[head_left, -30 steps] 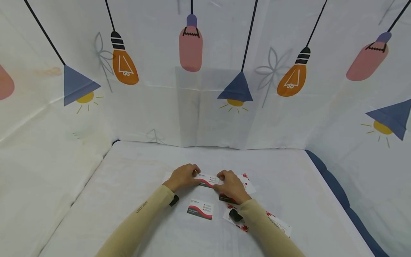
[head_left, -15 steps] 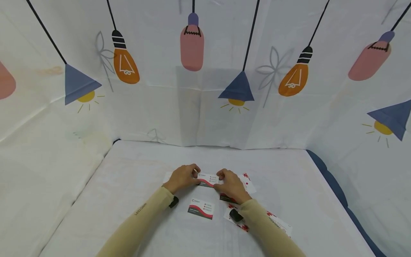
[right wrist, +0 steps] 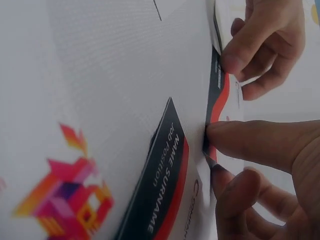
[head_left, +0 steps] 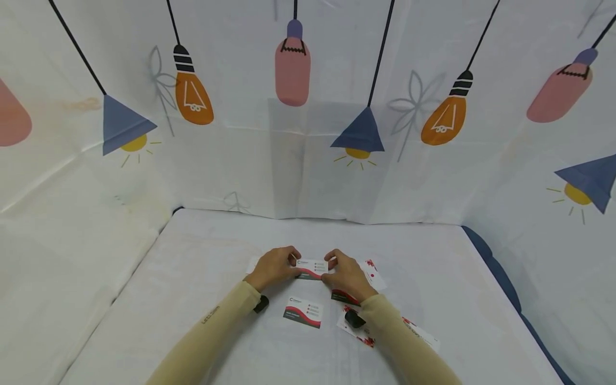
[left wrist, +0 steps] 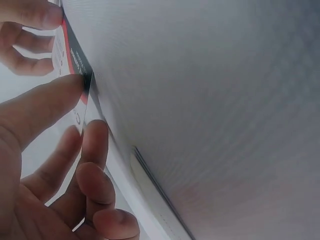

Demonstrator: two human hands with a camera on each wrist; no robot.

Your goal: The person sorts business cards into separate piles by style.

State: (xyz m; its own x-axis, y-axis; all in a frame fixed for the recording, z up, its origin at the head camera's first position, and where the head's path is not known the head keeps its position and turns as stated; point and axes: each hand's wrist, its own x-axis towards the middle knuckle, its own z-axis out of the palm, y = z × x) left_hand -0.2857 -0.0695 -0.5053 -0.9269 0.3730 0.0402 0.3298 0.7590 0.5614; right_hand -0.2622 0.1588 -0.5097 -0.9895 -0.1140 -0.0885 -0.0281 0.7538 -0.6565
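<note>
A white business card (head_left: 312,269) with a red wave and dark grey lower band is held between both hands. My left hand (head_left: 276,267) pinches its left end, with the thumb (left wrist: 55,97) on the front and fingers behind. At the other end, my right hand (head_left: 350,278) pinches it with thumb (right wrist: 255,145) and fingers. Its lower edge is at or just above the white tabletop; I cannot tell which. A second business card (head_left: 302,312) of the same design lies flat nearer me. Another such card (right wrist: 162,185) lies below the right hand, partly covered in the head view.
White cards with red patterns lie right of the hands, one beyond the right hand (head_left: 371,274) and others under the right forearm (head_left: 421,336). Part of a white card (head_left: 252,263) shows behind the left hand. A lamp-printed sheet (head_left: 231,160) hangs behind the table (head_left: 216,230).
The held card has become slightly more level in the head view. Both hands keep their grip on it, and the other cards stay in place. The head view has shifted a little.
</note>
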